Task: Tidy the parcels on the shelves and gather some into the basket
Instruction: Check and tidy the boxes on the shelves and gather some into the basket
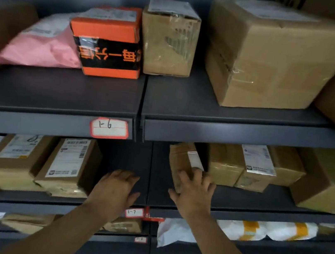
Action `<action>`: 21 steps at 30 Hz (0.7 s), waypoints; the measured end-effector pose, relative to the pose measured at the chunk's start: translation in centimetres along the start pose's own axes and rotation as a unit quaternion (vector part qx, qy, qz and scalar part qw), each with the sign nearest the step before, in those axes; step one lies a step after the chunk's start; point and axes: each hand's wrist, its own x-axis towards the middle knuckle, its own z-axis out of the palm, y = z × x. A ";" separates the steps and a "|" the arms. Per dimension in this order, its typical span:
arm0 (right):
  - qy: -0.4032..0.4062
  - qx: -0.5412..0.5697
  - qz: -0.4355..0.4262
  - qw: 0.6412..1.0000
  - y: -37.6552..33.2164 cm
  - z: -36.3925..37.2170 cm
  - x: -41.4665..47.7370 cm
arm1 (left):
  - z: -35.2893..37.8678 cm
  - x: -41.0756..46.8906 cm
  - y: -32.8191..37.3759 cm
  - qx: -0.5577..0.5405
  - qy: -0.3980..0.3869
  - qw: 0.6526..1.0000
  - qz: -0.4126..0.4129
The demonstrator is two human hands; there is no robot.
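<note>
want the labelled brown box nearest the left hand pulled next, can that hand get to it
Probably yes: the left hand is open just right of the labelled brown box, over the same shelf, with nothing between them.
</note>
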 end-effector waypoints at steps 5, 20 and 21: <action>0.097 0.044 -0.017 0.994 -0.1 0.4 0.6 | 1.1 -0.4 0.6 -0.040 -0.019 0.998 -0.039; -0.292 0.807 0.177 0.482 0.8 -3.3 -2.7 | -2.1 -0.1 3.8 -0.667 -0.116 0.709 -0.197; -0.293 0.804 0.178 0.486 0.8 -3.2 -2.9 | -2.2 -0.3 4.1 -0.696 -0.128 0.680 -0.192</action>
